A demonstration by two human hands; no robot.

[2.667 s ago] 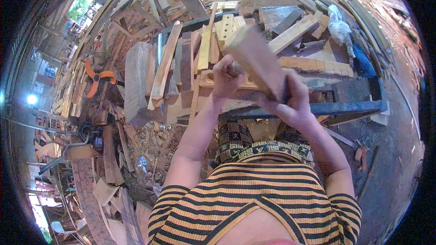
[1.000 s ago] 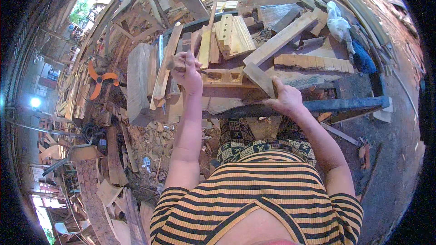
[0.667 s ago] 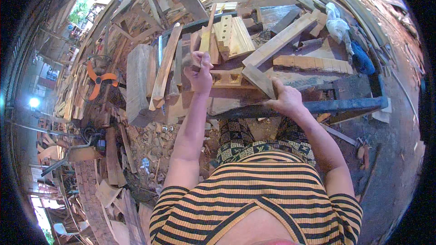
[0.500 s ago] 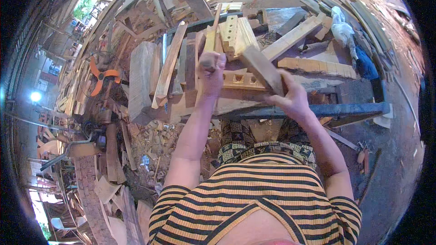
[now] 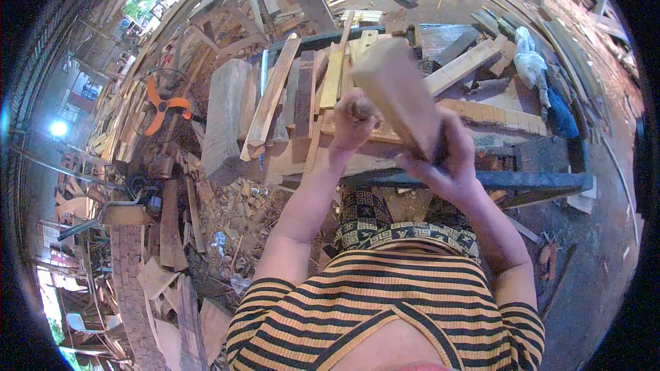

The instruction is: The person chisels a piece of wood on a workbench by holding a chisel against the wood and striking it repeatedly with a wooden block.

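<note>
A cluttered workbench [image 5: 529,180] stretched before the person. Above it, a blurred wooden block [image 5: 402,99] hung tilted, its near end gripped by the right hand [image 5: 454,161]; beside it, the left hand [image 5: 350,130] clenched a tool handle [image 5: 361,111].

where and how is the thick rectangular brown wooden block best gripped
Probably at the block's near end, coming from the right, with thumb and fingers across its flat sides: it slants away to the left, leaving that end closest to the body, where the right hand holds it.
</note>
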